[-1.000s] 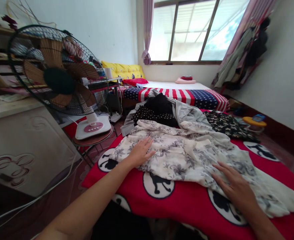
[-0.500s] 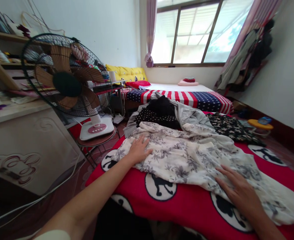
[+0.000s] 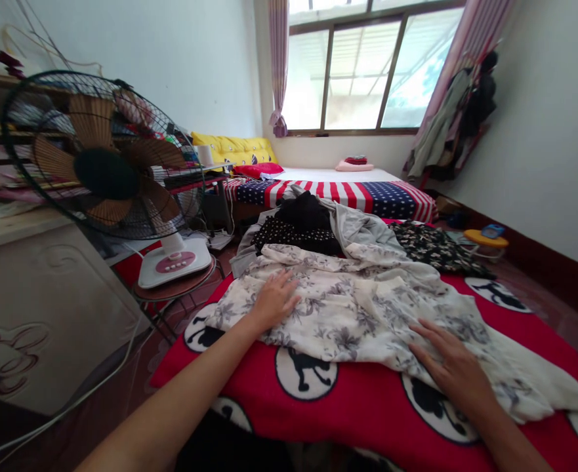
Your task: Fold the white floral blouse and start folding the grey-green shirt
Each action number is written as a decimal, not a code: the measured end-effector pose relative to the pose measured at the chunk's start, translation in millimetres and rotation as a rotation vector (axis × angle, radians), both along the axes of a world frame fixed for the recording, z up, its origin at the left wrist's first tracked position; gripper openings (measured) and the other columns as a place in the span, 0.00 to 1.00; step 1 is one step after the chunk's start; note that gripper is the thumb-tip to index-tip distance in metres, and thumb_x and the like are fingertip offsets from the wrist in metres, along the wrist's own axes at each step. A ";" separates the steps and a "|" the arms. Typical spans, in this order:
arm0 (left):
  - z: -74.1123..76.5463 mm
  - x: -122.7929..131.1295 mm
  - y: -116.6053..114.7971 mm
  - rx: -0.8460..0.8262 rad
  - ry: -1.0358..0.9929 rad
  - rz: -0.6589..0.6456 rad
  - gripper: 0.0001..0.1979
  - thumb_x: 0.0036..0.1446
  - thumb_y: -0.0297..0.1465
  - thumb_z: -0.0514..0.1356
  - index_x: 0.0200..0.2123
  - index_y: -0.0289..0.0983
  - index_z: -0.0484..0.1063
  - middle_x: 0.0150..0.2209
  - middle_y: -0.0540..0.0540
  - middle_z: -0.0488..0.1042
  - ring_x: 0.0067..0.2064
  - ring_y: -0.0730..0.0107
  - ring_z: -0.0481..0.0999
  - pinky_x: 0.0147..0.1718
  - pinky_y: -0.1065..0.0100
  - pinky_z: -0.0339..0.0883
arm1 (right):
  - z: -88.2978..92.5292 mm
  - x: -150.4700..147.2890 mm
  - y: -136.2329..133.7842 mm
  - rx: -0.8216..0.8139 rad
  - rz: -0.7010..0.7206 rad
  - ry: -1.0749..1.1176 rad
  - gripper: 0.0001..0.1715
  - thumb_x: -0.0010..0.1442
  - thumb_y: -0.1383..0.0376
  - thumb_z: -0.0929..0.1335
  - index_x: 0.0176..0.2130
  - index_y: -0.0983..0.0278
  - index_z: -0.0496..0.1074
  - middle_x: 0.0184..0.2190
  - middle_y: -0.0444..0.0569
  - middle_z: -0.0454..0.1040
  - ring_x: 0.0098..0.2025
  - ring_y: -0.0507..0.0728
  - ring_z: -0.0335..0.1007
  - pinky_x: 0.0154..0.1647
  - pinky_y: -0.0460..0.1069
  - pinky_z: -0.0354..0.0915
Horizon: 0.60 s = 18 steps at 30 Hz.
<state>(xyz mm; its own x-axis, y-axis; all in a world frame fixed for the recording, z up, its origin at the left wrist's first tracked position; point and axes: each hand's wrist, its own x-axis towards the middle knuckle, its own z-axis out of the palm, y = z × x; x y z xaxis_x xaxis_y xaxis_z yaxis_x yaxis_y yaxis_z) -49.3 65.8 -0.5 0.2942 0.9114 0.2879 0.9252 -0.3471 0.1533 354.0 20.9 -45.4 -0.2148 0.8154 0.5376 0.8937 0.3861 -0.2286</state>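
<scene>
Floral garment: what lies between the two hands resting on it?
In the head view, only the floral garment itself, rumpled, spans from the left hand to the right hand; nothing else lies on that stretch.

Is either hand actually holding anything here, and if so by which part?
Nothing is gripped. The left hand and right hand both lie flat, fingers open, on the floral garment spread over the red blanket.

The red blanket [image 3: 367, 400] runs off the bottom and right edges. The floral garment [image 3: 367, 308] covers its middle and buries the lower part of the grey garment [image 3: 362, 226]. The fan [image 3: 102, 157] screens the shelves behind; their contents stay unreadable.
</scene>
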 end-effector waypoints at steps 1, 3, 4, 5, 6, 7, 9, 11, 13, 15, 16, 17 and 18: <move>-0.3 5.1 2.7 -0.061 0.017 -0.054 0.25 0.64 0.42 0.49 0.61 0.38 0.62 0.66 0.38 0.55 0.68 0.54 0.50 0.64 0.49 0.42 | 1.4 -0.7 -0.7 -0.002 -0.003 0.002 0.27 0.61 0.47 0.61 0.50 0.59 0.72 0.55 0.53 0.69 0.56 0.64 0.66 0.58 0.62 0.62; -1.5 15.0 9.8 -0.135 0.039 -0.088 0.28 0.63 0.45 0.49 0.62 0.39 0.61 0.66 0.38 0.56 0.67 0.52 0.53 0.63 0.48 0.45 | 3.6 -2.0 -1.8 -0.007 -0.012 0.007 0.26 0.61 0.48 0.61 0.50 0.59 0.72 0.55 0.53 0.69 0.56 0.64 0.66 0.58 0.62 0.62; -1.8 20.0 13.8 -0.135 0.039 -0.075 0.28 0.63 0.45 0.50 0.62 0.39 0.61 0.66 0.38 0.56 0.67 0.51 0.53 0.63 0.49 0.47 | 4.4 -2.8 -2.4 -0.011 -0.016 0.010 0.25 0.61 0.48 0.61 0.50 0.59 0.72 0.55 0.53 0.69 0.57 0.64 0.65 0.58 0.61 0.61; -1.7 25.3 18.0 -0.123 0.034 -0.060 0.28 0.63 0.45 0.51 0.61 0.38 0.61 0.66 0.37 0.56 0.66 0.51 0.54 0.63 0.50 0.49 | 4.9 -3.8 -3.0 -0.015 -0.019 0.012 0.25 0.62 0.49 0.61 0.50 0.59 0.72 0.55 0.53 0.69 0.57 0.64 0.65 0.59 0.61 0.61; -1.2 31.1 22.4 -0.109 0.025 -0.054 0.26 0.63 0.43 0.51 0.60 0.37 0.63 0.65 0.36 0.58 0.65 0.51 0.56 0.62 0.51 0.51 | 5.2 -5.0 -3.6 -0.017 -0.021 0.011 0.24 0.62 0.50 0.62 0.50 0.59 0.71 0.55 0.53 0.69 0.57 0.63 0.65 0.59 0.61 0.61; -0.4 37.4 26.8 -0.098 0.013 -0.057 0.25 0.63 0.42 0.51 0.59 0.36 0.64 0.64 0.36 0.60 0.64 0.52 0.59 0.61 0.52 0.52 | 5.5 -6.4 -4.5 -0.018 -0.023 0.008 0.24 0.62 0.50 0.62 0.50 0.59 0.72 0.55 0.53 0.69 0.57 0.63 0.65 0.59 0.61 0.61; 1.4 51.7 35.6 -0.079 -0.015 -0.081 0.23 0.64 0.40 0.50 0.57 0.36 0.67 0.63 0.36 0.61 0.63 0.54 0.61 0.61 0.54 0.54 | 7.1 -9.9 -7.2 -0.015 -0.034 -0.004 0.23 0.62 0.51 0.62 0.50 0.60 0.72 0.54 0.53 0.70 0.56 0.63 0.66 0.58 0.60 0.62; 1.3 67.2 43.6 -0.065 -0.044 -0.113 0.22 0.64 0.40 0.50 0.57 0.38 0.67 0.62 0.38 0.62 0.63 0.56 0.61 0.61 0.56 0.54 | 12.6 -13.9 -10.5 -0.008 -0.052 -0.024 0.21 0.63 0.53 0.61 0.49 0.60 0.72 0.54 0.53 0.71 0.56 0.63 0.66 0.57 0.60 0.63; -2.1 81.3 49.8 -0.057 -0.073 -0.138 0.22 0.64 0.40 0.51 0.57 0.40 0.66 0.63 0.40 0.62 0.64 0.57 0.59 0.61 0.55 0.54 | 24.1 -17.4 -11.7 -0.030 -0.059 -0.075 0.19 0.63 0.54 0.62 0.47 0.60 0.73 0.52 0.53 0.72 0.53 0.63 0.68 0.54 0.59 0.64; -8.1 91.7 53.6 -0.048 -0.100 -0.144 0.21 0.63 0.39 0.51 0.58 0.41 0.66 0.63 0.41 0.62 0.65 0.55 0.58 0.62 0.52 0.51 | 41.8 -19.4 -6.2 -0.124 -0.056 -0.152 0.17 0.63 0.54 0.62 0.41 0.59 0.74 0.46 0.53 0.76 0.48 0.63 0.71 0.50 0.58 0.65; -11.6 95.1 54.6 -0.039 -0.111 -0.137 0.21 0.63 0.39 0.51 0.58 0.42 0.66 0.63 0.41 0.61 0.65 0.54 0.58 0.62 0.50 0.50 | 52.1 -19.4 0.6 -0.192 -0.060 -0.182 0.18 0.63 0.53 0.61 0.37 0.59 0.75 0.41 0.52 0.77 0.43 0.62 0.73 0.47 0.56 0.66; -14.9 97.2 55.1 -0.026 -0.118 -0.127 0.21 0.63 0.39 0.51 0.58 0.42 0.65 0.64 0.41 0.60 0.65 0.53 0.57 0.63 0.48 0.48 | 62.7 -18.7 10.5 -0.255 -0.072 -0.193 0.20 0.63 0.52 0.61 0.33 0.59 0.76 0.36 0.51 0.78 0.39 0.61 0.74 0.43 0.55 0.66; -17.8 98.1 55.2 -0.012 -0.123 -0.117 0.22 0.63 0.39 0.51 0.59 0.42 0.65 0.64 0.41 0.60 0.66 0.53 0.56 0.63 0.48 0.47 | 73.1 -17.3 23.6 -0.297 -0.088 -0.179 0.22 0.63 0.52 0.61 0.30 0.60 0.75 0.32 0.50 0.78 0.36 0.60 0.74 0.40 0.54 0.66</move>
<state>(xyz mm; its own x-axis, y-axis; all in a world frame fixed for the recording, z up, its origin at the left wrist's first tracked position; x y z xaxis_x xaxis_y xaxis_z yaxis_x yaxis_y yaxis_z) 48.8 121.0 -18.3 0.3618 0.8765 0.3176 0.8526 -0.4489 0.2675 336.7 44.5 27.7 -0.2063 0.9499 0.2350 0.9566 0.2463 -0.1559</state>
